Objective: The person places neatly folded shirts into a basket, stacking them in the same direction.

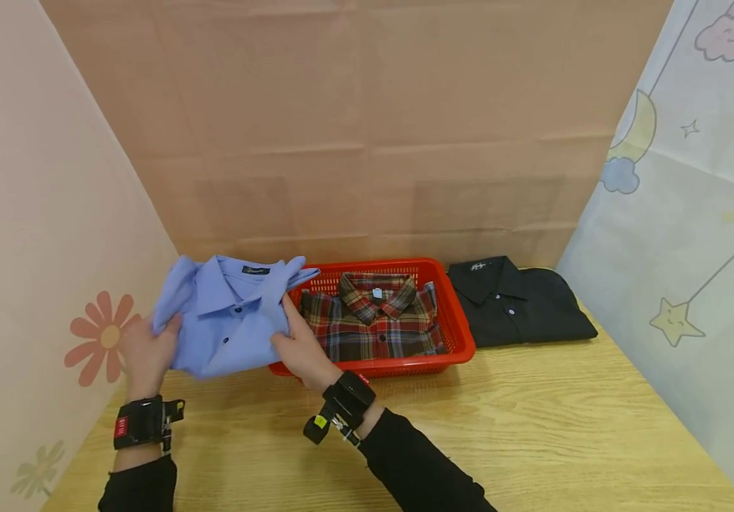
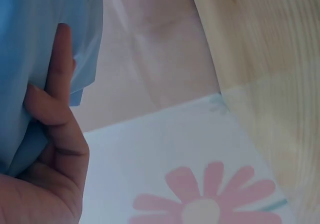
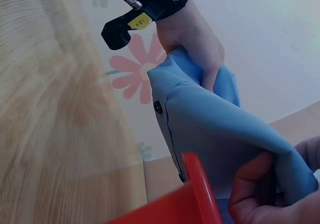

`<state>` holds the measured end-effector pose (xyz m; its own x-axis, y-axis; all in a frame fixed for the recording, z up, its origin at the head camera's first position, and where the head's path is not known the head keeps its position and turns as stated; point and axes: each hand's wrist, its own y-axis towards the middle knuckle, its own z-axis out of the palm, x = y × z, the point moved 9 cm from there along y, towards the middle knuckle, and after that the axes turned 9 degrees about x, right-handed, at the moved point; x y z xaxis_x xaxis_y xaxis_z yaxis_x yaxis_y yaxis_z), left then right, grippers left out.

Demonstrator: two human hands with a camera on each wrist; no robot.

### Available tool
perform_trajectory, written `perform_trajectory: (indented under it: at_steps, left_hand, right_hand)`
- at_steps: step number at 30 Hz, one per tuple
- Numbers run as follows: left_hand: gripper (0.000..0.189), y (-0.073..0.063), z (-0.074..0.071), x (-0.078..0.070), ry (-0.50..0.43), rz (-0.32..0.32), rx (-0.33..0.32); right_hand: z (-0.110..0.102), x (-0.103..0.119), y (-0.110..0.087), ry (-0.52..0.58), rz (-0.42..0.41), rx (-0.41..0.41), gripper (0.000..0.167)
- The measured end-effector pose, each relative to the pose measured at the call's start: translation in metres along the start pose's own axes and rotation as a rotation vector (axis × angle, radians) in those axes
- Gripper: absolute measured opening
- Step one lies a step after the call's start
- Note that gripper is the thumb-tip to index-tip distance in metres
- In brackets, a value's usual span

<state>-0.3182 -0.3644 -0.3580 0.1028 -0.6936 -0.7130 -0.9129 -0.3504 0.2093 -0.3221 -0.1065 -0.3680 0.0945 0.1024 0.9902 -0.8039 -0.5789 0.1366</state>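
Note:
A folded light blue button-up shirt [image 1: 232,320] hangs above the left part of the table, its collar up and its dark buttons facing me. My left hand [image 1: 149,348] grips the shirt's left side; in the left wrist view its thumb and fingers [image 2: 60,109] pinch the cloth. On the other side my right hand [image 1: 303,345] holds the shirt's right edge, thumb in front, close to the basket's left end. Both hands appear around the blue cloth [image 3: 215,119] in the right wrist view. Some fingers behind the shirt are hidden.
A red plastic basket [image 1: 373,367] stands at the table's back, with a folded plaid shirt [image 1: 373,331] inside. Right of it lies a folded black shirt [image 1: 520,306]. Flower-printed sheeting [image 1: 53,178] rises at the left, brown sheeting [image 1: 367,128] behind. The wooden table [image 1: 501,427] extends in front.

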Motion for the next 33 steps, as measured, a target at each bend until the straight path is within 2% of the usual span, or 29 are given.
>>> perform_trajectory:
  at_steps: [4, 11, 18, 27, 33]
  left_hand:
    - [0.043, -0.002, 0.007, -0.010, -0.054, 0.003, 0.010]
    - [0.038, -0.008, 0.017, -0.031, -0.105, 0.070, -0.070]
    - [0.035, -0.018, 0.030, -0.051, -0.172, 0.122, -0.094]
    - [0.034, -0.030, 0.059, -0.077, -0.331, 0.153, -0.071]
    - [0.034, -0.037, 0.082, -0.095, -0.353, 0.189, -0.011]
  right_hand:
    - [-0.016, 0.001, -0.008, 0.028, -0.004, -0.012, 0.079]
    - [-0.044, 0.003, -0.026, 0.055, 0.001, -0.025, 0.079]
    - [-0.072, 0.004, -0.044, 0.066, -0.002, -0.030, 0.078]
    - [-0.111, 0.013, -0.065, 0.025, 0.022, -0.072, 0.077]
    - [-0.136, 0.010, -0.080, -0.033, 0.060, -0.066, 0.076]
